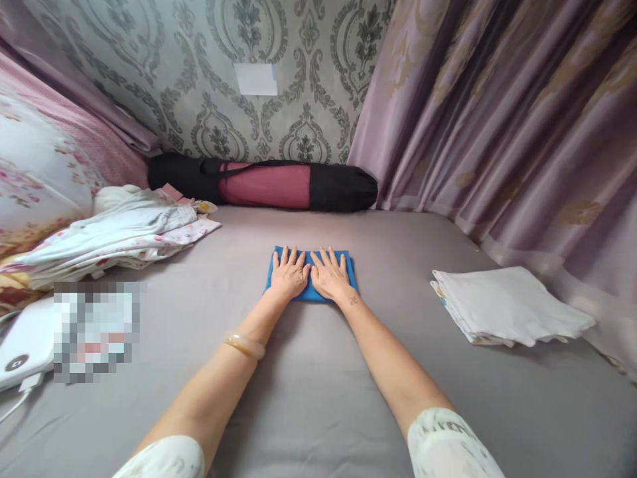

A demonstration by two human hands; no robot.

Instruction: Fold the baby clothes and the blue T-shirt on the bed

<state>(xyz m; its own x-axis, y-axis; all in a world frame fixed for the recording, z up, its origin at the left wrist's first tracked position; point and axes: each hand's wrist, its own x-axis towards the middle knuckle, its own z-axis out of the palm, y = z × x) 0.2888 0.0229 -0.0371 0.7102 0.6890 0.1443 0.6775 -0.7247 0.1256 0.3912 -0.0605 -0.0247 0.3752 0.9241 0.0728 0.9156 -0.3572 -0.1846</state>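
A folded blue cloth [312,292] lies flat on the grey sheet [308,398] in the middle of the head view. My left hand [288,273] rests palm down on its left half, fingers spread and pointing away from me. On the right half lies my right hand [330,273], also flat with spread fingers. The two thumbs come close together near the cloth's centre. Both hands cover much of the cloth, so its folds are partly hidden. A pale bangle [245,345] is on my left forearm.
Folded white cloths [512,305] are stacked at the right. Crumpled light clothes [119,229] lie at the left, above a white device with a cable [27,342] and a blurred-out item [102,332]. A black and maroon roll bag [263,186] lies along the wall; purple curtains [448,119] hang at right.
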